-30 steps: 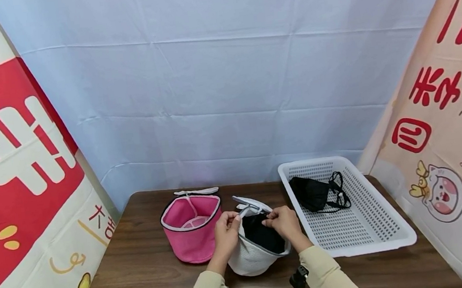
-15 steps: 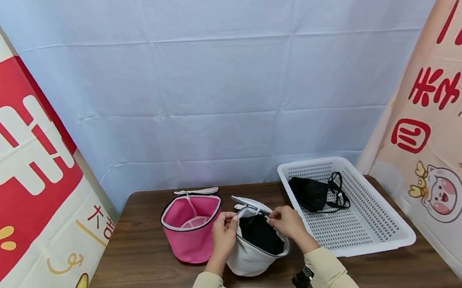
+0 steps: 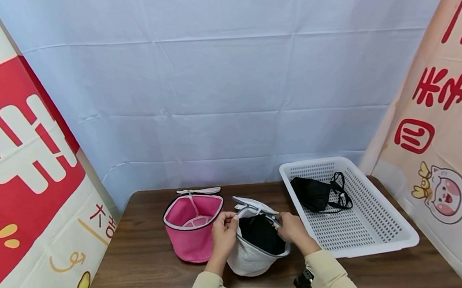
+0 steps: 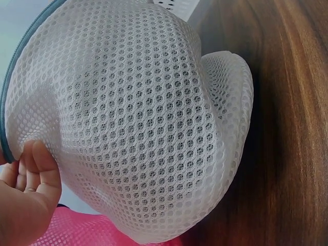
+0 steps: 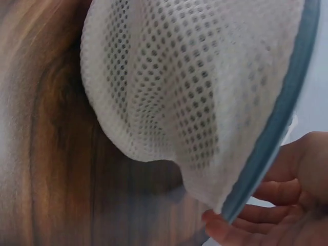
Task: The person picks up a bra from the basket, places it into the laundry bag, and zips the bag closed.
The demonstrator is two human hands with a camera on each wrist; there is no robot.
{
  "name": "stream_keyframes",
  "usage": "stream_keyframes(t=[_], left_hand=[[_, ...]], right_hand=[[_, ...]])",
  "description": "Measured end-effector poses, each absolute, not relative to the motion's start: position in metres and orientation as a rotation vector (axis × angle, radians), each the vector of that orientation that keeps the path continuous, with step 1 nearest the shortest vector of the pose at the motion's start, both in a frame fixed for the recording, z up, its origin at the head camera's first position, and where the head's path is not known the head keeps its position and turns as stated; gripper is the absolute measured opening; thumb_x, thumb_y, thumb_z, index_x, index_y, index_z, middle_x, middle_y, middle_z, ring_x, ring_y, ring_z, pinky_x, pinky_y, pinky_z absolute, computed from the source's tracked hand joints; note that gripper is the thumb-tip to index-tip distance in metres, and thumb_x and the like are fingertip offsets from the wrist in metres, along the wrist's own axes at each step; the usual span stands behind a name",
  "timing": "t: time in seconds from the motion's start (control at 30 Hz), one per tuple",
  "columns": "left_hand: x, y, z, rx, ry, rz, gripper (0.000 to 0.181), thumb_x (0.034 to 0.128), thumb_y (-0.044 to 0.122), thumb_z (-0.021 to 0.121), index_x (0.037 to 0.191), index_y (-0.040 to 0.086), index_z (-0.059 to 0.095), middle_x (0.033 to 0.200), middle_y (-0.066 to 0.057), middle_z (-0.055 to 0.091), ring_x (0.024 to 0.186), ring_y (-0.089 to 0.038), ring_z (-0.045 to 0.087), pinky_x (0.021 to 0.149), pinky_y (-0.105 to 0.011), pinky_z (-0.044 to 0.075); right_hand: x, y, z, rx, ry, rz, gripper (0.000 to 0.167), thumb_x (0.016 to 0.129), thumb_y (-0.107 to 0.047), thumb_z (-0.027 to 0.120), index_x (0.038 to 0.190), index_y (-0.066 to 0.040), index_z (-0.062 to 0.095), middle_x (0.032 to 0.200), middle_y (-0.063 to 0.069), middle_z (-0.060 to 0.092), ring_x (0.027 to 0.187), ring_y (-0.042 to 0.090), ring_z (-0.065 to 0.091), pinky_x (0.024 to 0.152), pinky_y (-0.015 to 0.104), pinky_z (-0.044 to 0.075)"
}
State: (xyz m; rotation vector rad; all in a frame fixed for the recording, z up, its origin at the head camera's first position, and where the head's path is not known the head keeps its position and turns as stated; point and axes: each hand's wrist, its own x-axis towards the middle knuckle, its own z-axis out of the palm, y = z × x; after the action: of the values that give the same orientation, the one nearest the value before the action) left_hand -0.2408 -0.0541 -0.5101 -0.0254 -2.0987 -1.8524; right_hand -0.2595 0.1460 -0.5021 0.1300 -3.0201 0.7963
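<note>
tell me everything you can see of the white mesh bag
The white mesh bag is soft and rounded, with honeycomb-like holes and a blue-grey zip edge. It sits open on the brown table, between the pink bag and white basket, its lid flap back and something black inside. The left hand's grip pinches its rim; the right hand's grip holds the opposite side.

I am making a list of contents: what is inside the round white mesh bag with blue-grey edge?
Through the open top of the white mesh bag, a black cloth item shows. Its lower part and anything beneath it are covered, so I cannot tell what is there.
</note>
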Motion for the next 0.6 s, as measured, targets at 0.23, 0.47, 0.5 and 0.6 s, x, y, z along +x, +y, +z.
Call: stream_keyframes(t=[0.23,0.47,0.5,0.6], left_hand=[[-0.227,-0.054,-0.485,-0.036,-2.119,-1.839,0.005,0.0852,-0.005,0.059,0.088,-0.009,0.06,0.075,-0.017,0.057,0.063,-0.013,0.047,0.058,-0.019,0.037],[-0.231,-0.055,-0.492,-0.073,-2.105,-1.843,0.005,0.0857,-0.003,0.059,0.088,-0.007,0.06,0.074,-0.012,0.057,0.062,-0.009,0.046,0.057,-0.02,0.037],[-0.234,-0.055,-0.497,-0.077,-2.105,-1.835,0.004,0.0857,-0.003,0.06,0.088,-0.006,0.06,0.073,-0.011,0.056,0.062,-0.009,0.046,0.056,-0.02,0.037],[-0.241,-0.055,-0.509,-0.073,-2.116,-1.815,0.005,0.0857,0.001,0.061,0.088,-0.003,0.061,0.073,-0.006,0.056,0.062,-0.008,0.046,0.056,-0.021,0.038]], right_hand=[[-0.258,0.149,-0.505,0.136,-3.067,0.776,0.029,0.072,0.003,0.06,0.053,-0.011,0.042,0.051,-0.003,0.034,0.048,0.014,0.032,0.046,0.027,0.031],[-0.259,0.152,-0.506,0.134,-2.991,0.846,0.036,0.07,0.008,0.049,0.049,-0.015,0.033,0.047,-0.007,0.023,0.047,0.011,0.021,0.046,0.024,0.022],[-0.259,0.153,-0.506,0.132,-2.986,0.849,0.034,0.07,0.008,0.049,0.05,-0.015,0.034,0.047,-0.007,0.024,0.047,0.011,0.023,0.046,0.024,0.023],[-0.256,0.156,-0.503,0.12,-2.957,0.865,0.028,0.069,0.007,0.052,0.052,-0.012,0.041,0.05,-0.005,0.033,0.05,0.013,0.031,0.047,0.026,0.029]])
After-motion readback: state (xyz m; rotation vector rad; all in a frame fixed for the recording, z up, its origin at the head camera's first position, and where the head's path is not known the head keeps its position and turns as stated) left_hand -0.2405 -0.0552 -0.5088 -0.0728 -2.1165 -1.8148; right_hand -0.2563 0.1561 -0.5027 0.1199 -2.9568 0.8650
